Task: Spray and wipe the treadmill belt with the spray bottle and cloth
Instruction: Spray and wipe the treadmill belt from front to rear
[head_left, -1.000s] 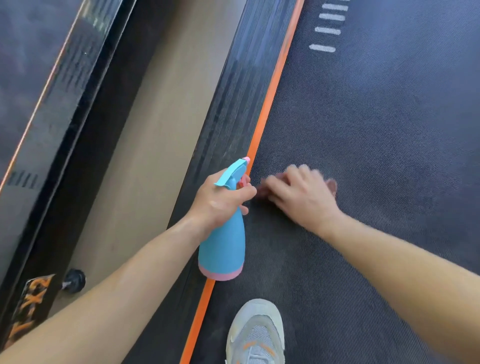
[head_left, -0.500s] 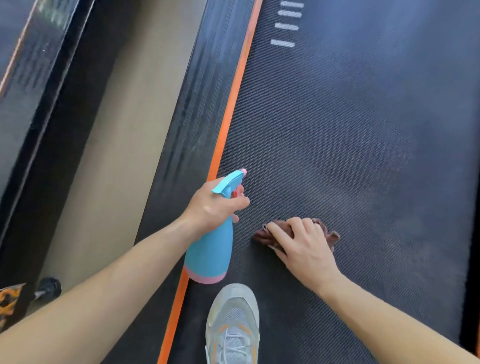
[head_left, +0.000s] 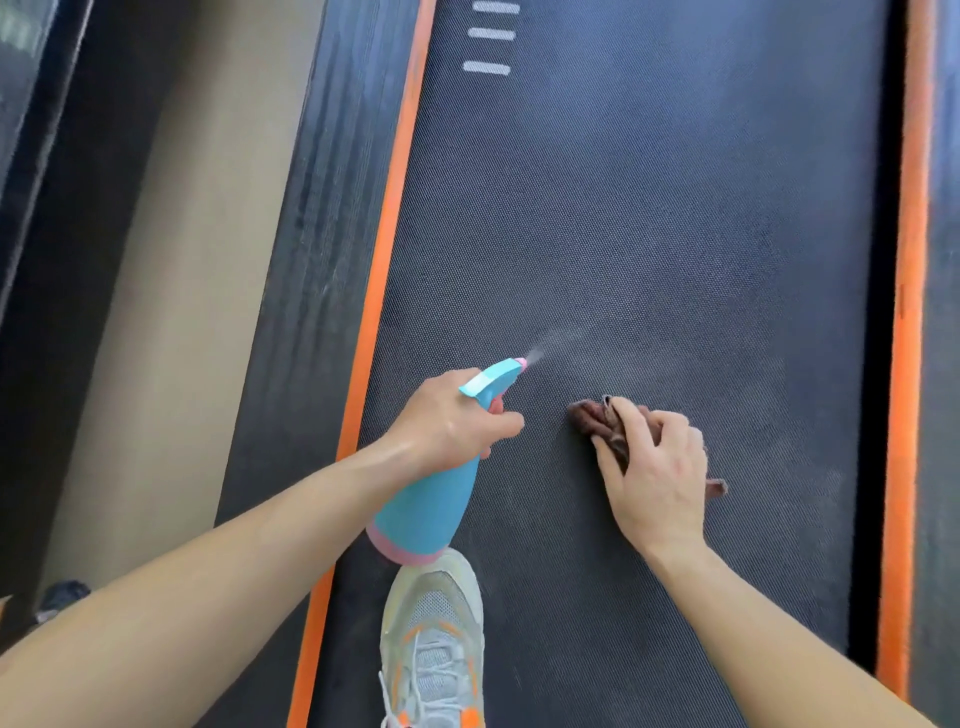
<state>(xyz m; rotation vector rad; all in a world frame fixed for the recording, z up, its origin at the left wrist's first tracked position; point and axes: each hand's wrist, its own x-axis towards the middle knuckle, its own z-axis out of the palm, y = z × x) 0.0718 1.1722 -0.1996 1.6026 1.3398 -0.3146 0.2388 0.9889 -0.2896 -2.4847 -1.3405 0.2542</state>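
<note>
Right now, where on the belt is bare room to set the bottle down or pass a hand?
Free: belt ahead of both hands up to the white marks, between left orange strip and right orange strip; also right of the right hand. Crowded: near left, where left hand, spray bottle and shoe bunch; cloth under the right hand.

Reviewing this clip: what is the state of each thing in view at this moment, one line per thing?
spray bottle: held tilted, mist leaving its nozzle.
left hand: grips the spray bottle at its neck.
cloth: bunched up, lying on the belt.
right hand: holds the cloth against the belt.
treadmill belt: shows pale hazy patches.
shoe: laced, standing on the belt.
</note>
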